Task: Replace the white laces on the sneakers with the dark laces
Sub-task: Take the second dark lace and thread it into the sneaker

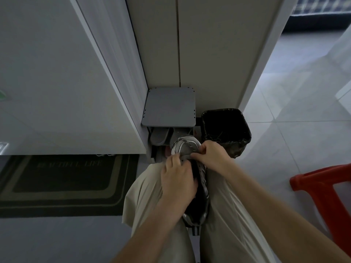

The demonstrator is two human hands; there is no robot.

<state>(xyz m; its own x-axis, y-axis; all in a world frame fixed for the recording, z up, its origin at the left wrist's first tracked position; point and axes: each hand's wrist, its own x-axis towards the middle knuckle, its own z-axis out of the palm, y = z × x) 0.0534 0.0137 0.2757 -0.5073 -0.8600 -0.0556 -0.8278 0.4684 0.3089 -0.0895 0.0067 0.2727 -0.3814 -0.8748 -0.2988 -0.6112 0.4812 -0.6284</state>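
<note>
A grey and white sneaker [187, 146] lies between my knees, toe pointing away from me. A dark speckled lace [190, 148] runs across its upper near the toe. My left hand [177, 179] is curled over the sneaker's left side and holds it. My right hand [212, 153] pinches the dark lace at the eyelets on the upper. The sneaker's dark opening and heel [197, 211] show below my hands. No white lace can be made out.
A small grey stool [170, 107] stands ahead against the white cabinet, with slippers [160, 137] under it. A black bin [226, 130] sits just right of the sneaker. A dark doormat [64, 181] lies to the left; a red stool [322, 188] at the right.
</note>
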